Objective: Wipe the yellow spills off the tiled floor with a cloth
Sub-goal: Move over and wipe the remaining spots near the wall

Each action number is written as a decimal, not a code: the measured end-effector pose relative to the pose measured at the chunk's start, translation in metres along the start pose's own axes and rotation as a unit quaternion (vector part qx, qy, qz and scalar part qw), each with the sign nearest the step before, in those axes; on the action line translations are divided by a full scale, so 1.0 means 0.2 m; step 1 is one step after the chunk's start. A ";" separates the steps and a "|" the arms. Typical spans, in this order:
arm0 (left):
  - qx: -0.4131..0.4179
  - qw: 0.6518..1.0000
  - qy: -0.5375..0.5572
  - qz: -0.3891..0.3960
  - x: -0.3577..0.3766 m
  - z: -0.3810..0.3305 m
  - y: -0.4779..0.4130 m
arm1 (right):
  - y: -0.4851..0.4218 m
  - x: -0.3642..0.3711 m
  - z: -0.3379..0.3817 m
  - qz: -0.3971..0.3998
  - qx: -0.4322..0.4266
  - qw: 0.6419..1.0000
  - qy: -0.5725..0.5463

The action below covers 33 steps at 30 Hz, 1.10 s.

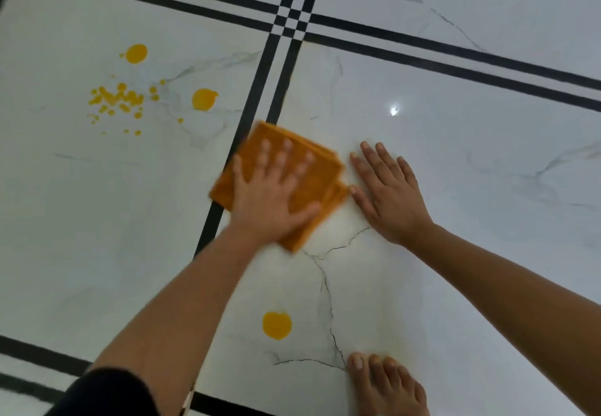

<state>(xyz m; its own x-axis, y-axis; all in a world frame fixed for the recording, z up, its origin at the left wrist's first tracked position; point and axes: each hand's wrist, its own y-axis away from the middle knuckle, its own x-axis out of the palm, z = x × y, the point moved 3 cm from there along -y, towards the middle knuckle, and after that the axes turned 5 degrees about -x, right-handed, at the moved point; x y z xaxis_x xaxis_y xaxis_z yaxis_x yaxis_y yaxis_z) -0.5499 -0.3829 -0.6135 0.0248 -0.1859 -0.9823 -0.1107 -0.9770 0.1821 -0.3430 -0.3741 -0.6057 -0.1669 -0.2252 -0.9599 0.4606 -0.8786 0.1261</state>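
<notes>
A folded orange cloth lies flat on the white marble-look tiled floor, across a black double stripe. My left hand presses flat on the cloth, fingers spread and blurred with motion. My right hand rests flat on the bare tile just right of the cloth, holding nothing. Yellow spills remain: a round blob near me, a blob left of the stripe, another blob farther back, and a cluster of small drops on the left tile.
Black double stripes cross the floor and meet at the top centre. My bare foot stands at the bottom right on the same tile as the near blob. A dark-clothed knee shows at the bottom left.
</notes>
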 end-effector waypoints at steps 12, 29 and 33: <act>-0.234 0.970 0.064 -0.016 0.03 0.26 0.29 | -0.02 0.06 0.28 0.044 -0.129 0.991 0.002; -0.237 0.966 0.094 0.034 0.15 -0.29 0.99 | 0.14 0.13 0.36 0.107 -0.150 0.982 0.052; -0.359 0.930 0.084 0.009 0.13 0.07 0.75 | 0.15 0.13 0.36 0.101 -0.152 0.982 0.050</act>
<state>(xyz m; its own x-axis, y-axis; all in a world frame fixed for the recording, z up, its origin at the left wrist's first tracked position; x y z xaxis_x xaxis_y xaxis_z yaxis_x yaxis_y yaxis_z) -0.5789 -0.5323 -0.6124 0.1910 -0.1583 -0.9688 0.5770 -0.7803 0.2412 -0.3966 -0.4363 -0.6092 0.0344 -0.3258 -0.9448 0.7175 -0.6500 0.2503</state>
